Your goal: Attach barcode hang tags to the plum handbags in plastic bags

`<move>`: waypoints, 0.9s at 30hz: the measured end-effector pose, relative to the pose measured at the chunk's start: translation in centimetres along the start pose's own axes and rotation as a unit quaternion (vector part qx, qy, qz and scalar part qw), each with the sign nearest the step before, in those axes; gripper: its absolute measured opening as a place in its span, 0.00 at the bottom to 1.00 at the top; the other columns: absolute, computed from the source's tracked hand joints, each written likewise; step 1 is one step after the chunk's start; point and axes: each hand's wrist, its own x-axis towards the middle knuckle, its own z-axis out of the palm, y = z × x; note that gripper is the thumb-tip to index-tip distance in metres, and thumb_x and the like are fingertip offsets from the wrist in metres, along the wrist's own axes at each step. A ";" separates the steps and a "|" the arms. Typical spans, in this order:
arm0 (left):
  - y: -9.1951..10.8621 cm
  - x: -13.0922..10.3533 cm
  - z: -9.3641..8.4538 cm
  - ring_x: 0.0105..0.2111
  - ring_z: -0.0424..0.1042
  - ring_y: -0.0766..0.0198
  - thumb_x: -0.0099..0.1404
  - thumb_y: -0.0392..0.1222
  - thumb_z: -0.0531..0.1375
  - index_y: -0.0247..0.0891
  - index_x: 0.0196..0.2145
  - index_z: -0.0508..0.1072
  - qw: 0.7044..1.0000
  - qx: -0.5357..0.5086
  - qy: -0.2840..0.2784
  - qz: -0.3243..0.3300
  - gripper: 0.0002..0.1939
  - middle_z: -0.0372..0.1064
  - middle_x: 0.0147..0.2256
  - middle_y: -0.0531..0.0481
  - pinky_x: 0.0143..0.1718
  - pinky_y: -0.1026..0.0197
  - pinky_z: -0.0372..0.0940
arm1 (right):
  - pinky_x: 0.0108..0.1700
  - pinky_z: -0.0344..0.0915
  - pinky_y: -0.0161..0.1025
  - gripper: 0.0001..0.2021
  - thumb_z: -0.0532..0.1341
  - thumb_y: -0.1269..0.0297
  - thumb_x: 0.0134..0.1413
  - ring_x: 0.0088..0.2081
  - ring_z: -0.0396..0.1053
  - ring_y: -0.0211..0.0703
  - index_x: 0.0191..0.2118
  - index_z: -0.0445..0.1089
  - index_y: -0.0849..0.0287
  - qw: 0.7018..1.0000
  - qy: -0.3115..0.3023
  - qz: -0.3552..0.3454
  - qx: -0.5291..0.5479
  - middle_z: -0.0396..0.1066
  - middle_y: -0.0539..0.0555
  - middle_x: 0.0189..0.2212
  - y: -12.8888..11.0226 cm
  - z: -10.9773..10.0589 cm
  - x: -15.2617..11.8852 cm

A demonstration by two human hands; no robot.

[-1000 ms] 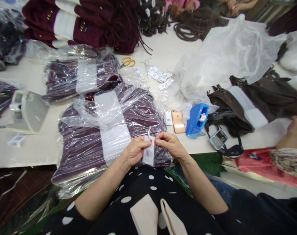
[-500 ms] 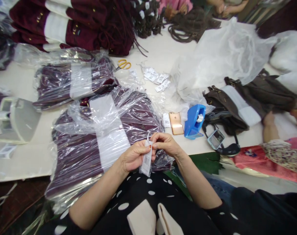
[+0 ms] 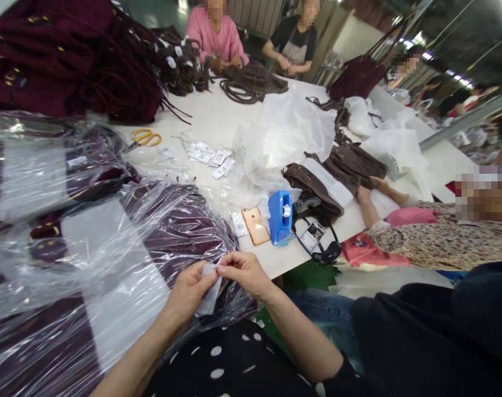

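Observation:
A white tag (image 3: 210,298) with print on it is pinched between my two hands, close to my body. My left hand (image 3: 192,288) grips it from the left with thumb and fingers. At its upper edge, my right hand (image 3: 243,271) closes thumb against fingertips; the tag's top is partly hidden there. Just beneath and left of my hands lies a maroon bag in clear plastic (image 3: 180,220), with a white paper band (image 3: 114,275) across it. Another plastic-wrapped maroon bag (image 3: 96,160) lies behind it.
Yellow-handled scissors (image 3: 146,137) and several loose tags (image 3: 211,156) lie farther back. A gold phone (image 3: 255,226) and blue tape dispenser (image 3: 280,218) stand right of my hands. Stacked maroon bags (image 3: 69,66) rise back left. A co-worker's arms (image 3: 368,205) reach brown bags (image 3: 317,184) at right.
The view has swung right and up, bringing co-workers and the far room into sight. Both hands still hold the tag, now lower left in the picture.

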 end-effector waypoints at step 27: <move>0.1 1.8 1.6 0.18 0.63 0.70 0.40 0.43 0.69 0.32 0.27 0.72 0.990 -0.091 0.052 -0.093 0.16 0.69 0.20 0.53 0.20 0.68 0.55 | 0.43 0.60 0.41 0.12 0.56 0.58 0.48 0.37 0.63 0.44 0.36 0.68 0.60 0.880 0.371 -0.115 -0.274 0.67 0.56 0.35 0.2 -12.0 0.8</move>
